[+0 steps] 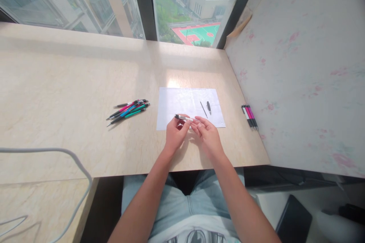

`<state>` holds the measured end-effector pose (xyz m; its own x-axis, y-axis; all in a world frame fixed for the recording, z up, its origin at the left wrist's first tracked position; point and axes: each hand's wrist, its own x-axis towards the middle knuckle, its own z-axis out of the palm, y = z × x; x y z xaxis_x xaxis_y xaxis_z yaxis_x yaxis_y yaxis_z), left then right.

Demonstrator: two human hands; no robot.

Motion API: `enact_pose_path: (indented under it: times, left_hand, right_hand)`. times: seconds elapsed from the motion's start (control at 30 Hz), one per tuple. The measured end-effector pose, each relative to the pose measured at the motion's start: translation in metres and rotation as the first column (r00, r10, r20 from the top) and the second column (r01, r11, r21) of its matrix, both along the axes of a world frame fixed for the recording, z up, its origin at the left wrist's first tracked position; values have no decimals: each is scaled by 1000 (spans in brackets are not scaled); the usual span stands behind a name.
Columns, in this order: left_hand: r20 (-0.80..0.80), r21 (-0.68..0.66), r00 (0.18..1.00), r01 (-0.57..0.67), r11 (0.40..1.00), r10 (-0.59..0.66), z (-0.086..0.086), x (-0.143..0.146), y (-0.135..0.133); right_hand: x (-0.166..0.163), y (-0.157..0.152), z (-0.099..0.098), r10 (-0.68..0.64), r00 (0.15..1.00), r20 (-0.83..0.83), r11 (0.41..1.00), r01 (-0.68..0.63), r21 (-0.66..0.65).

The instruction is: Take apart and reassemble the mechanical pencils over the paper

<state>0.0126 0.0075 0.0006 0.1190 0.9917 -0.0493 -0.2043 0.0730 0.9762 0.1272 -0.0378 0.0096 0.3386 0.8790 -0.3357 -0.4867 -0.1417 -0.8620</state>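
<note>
My left hand [175,133] and my right hand [207,133] together hold a white pen barrel with a black tip [182,117], lying level over the near edge of a white sheet of paper [182,102]. The left fingers pinch the black-tipped end, the right fingers the other end. On the sheet, just beyond my right hand, lie a thin dark refill [203,109] and a short black pen part [209,107].
A loose pile of pink, teal, blue and black pens [129,111] lies left of the sheet. A small row of pink and black pens [250,116] lies by the right wall panel [299,72]. A grey cable [72,159] loops over the desk's near left. Windows are behind the desk.
</note>
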Motion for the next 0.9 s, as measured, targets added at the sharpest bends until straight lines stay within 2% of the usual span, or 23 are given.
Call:
enact_pose_path:
  times: [0.1, 0.17, 0.2, 0.27, 0.33, 0.37, 0.43, 0.5, 0.6, 0.73, 0.8, 0.9]
  left_hand:
    - [-6, -18, 1000, -15, 1000, 15, 0, 0, 1]
    - [-19, -28, 1000, -16, 999, 15, -2, -1, 2]
    - [-24, -34, 1000, -13, 999, 12, -4, -1, 3]
    - [-29, -43, 1000, -5, 999, 4, -7, -1, 4]
    - [-28, -46, 1000, -2, 999, 1, -10, -1, 4]
    - [-27, -45, 1000, -2, 999, 1, -11, -1, 4]
    - [-24, -41, 1000, -4, 999, 3, -11, -1, 4]
    - [-23, -41, 1000, -4, 999, 3, -11, 0, 4]
    - [-20, -47, 1000, 3, 999, -4, -10, -1, 4]
    - [-11, -61, 999, 44, 997, -45, -11, -1, 4]
    - [-13, -68, 997, 69, 995, -70, -12, -1, 4]
    - [-33, -55, 994, 103, 993, -105, -14, -1, 4]
  right_hand:
    - [8, 2, 0, 35, 957, 289, 999, -34, -9]
    - [18, 6, 0, 105, 842, 530, 994, -93, -48]
    - [23, 8, 1, 140, 746, 652, 990, -121, -74]
    - [32, 14, 1, 185, 489, 853, 981, -143, -130]
    - [39, 23, 1, 195, 222, 955, 978, -123, -171]
    - [41, 28, 0, 202, 114, 973, 976, -109, -189]
    - [44, 39, -1, 213, -39, 976, 973, -80, -215]
    - [45, 50, -4, 217, -135, 967, 972, -59, -226]
    - [46, 64, -6, 216, -205, 955, 970, -68, -234]
    - [49, 65, -4, 174, -198, 965, 975, -100, -196]
    - [47, 57, -1, 133, -149, 980, 982, -114, -151]
    - [38, 36, 3, 66, 3, 998, 982, -177, -65]
